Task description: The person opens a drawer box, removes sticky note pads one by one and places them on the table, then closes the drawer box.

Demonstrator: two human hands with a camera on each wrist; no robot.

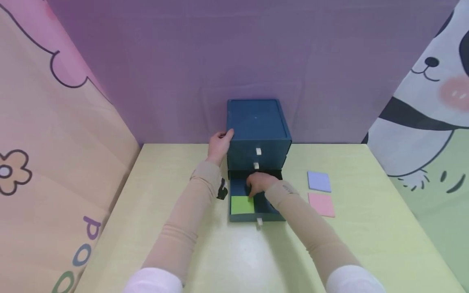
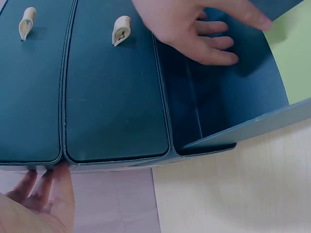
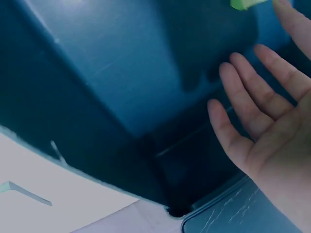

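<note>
A dark blue desktop drawer box (image 1: 256, 118) stands at the back of the table, its bottom drawer (image 1: 256, 217) pulled out. My left hand (image 1: 219, 145) rests against the box's left side; in the left wrist view its fingers (image 2: 62, 187) touch the side wall. Inside the drawer, at the front left, lies a flat light green square (image 1: 242, 205), like a sticky-note pad. My right hand (image 1: 261, 182) reaches into the drawer behind it. Its thumb (image 2: 255, 17) is right at the green edge, and its other fingers (image 3: 238, 97) are loosely bent with nothing between them.
To the right of the box, a lavender-blue square (image 1: 319, 181) and a pink square (image 1: 321, 204) lie on the pale wooden table (image 1: 176, 183). The two upper drawers are closed, each with a small cream pull tab (image 1: 258, 151). A purple cloth (image 1: 176, 73) hangs behind.
</note>
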